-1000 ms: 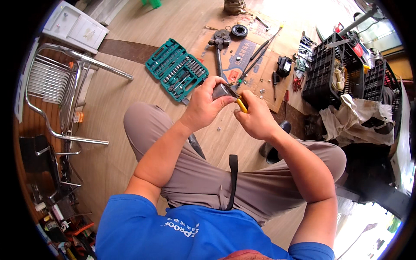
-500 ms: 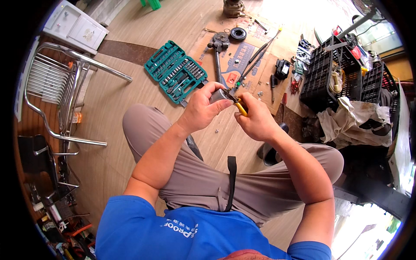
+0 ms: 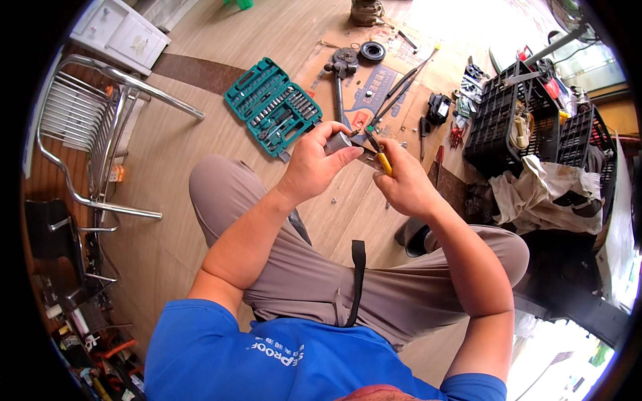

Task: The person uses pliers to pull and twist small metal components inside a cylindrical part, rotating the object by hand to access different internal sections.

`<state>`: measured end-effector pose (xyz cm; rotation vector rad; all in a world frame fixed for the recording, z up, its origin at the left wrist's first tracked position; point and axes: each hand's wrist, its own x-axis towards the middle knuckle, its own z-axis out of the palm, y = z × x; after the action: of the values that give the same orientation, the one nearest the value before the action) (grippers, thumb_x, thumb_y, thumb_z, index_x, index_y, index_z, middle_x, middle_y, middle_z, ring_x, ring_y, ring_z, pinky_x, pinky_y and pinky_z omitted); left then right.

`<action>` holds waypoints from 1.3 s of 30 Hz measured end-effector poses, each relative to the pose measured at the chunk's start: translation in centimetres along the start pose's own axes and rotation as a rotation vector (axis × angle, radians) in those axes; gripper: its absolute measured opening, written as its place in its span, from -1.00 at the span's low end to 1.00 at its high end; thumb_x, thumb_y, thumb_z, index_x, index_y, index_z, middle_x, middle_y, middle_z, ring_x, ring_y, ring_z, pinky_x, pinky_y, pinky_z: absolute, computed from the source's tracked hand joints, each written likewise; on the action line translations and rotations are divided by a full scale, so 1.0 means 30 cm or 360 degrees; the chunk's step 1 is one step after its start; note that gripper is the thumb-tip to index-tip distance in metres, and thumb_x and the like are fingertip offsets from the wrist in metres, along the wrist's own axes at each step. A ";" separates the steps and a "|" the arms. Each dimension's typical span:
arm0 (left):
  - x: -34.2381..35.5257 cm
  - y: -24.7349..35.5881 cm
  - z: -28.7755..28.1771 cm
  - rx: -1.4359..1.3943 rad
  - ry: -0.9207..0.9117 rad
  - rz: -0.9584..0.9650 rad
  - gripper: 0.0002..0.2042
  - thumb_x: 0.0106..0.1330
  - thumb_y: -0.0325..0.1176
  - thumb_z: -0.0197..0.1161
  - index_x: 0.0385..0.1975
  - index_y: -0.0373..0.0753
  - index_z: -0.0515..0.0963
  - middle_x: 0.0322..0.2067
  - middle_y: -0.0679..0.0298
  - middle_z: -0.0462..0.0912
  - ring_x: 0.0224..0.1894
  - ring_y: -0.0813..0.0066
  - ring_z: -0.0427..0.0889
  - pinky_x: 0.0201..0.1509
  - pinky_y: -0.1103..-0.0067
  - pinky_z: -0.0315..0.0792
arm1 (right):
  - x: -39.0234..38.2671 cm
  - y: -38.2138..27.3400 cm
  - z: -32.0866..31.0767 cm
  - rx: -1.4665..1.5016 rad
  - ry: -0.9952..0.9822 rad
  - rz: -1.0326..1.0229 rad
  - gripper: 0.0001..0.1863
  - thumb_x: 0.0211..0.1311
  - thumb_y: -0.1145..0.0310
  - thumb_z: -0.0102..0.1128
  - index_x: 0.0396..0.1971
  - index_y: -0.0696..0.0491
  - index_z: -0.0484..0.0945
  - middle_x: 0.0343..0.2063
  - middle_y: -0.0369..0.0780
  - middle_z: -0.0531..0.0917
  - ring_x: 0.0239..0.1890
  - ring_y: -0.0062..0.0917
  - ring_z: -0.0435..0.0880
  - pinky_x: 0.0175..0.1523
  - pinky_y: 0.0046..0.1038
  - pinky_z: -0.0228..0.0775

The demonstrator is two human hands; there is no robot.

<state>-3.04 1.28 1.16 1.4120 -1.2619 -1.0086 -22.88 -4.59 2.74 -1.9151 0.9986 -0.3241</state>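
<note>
Bright, cool, daylight-like light, strongest from 1 o'clock, where floor point(image 3: 281, 40) burns out to white; second glare patch at 4 o'clock. Deep shade below pale cloth point(image 3: 548, 190) at 3 o'clock swallows detail. Highlights glint on metal chair point(image 3: 154, 92) at 10 o'clock. Centre fairly sharp; clutter point(image 3: 100, 361) at 8 o'clock dim, soft. Fisheye bends straight edges; corners black.

Grey cylinder point(image 3: 339, 142), tilted, in left hand point(image 3: 313, 160), yellow-handled pliers point(image 3: 383, 160), slanted, near it in right hand point(image 3: 406, 179)
</note>
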 end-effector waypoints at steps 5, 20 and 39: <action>0.002 -0.005 0.002 0.0015 -0.0017 0.0045 -0.68 0.21 -0.34 0.43 -0.15 -0.31 0.48 -0.38 0.27 0.65 -0.38 0.66 0.54 -0.30 0.63 0.45 | 0.008 -0.009 -0.013 -0.0049 -0.0015 0.0021 -0.50 0.05 0.50 0.14 0.06 0.20 0.36 -0.10 0.12 0.54 0.06 0.00 0.50 0.18 -0.18 0.33; 0.002 0.008 0.009 0.0099 -0.0031 0.0080 -0.68 0.20 -0.35 0.43 -0.16 -0.32 0.48 -0.38 0.21 0.67 -0.36 0.60 0.57 -0.26 0.60 0.47 | 0.009 -0.009 -0.016 -0.0186 -0.0077 0.0053 -0.58 0.06 0.45 0.11 -0.03 0.21 0.39 -0.19 0.15 0.58 -0.02 0.03 0.54 0.10 -0.11 0.36; 0.014 -0.068 0.041 0.0632 -0.0097 -0.0299 -0.60 0.24 -0.08 0.38 -0.33 -0.39 0.55 -0.46 0.02 0.66 -0.39 0.23 0.66 -0.29 0.41 0.49 | 0.043 0.020 0.058 -0.0593 -0.0115 0.0385 -0.77 0.18 0.40 0.04 -0.21 0.20 0.43 -0.28 0.14 0.63 -0.13 0.03 0.61 0.00 -0.07 0.42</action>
<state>-3.76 0.72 -1.09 1.8433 -1.4506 -0.9648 -21.36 -4.67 1.08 -2.0862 1.2956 0.0776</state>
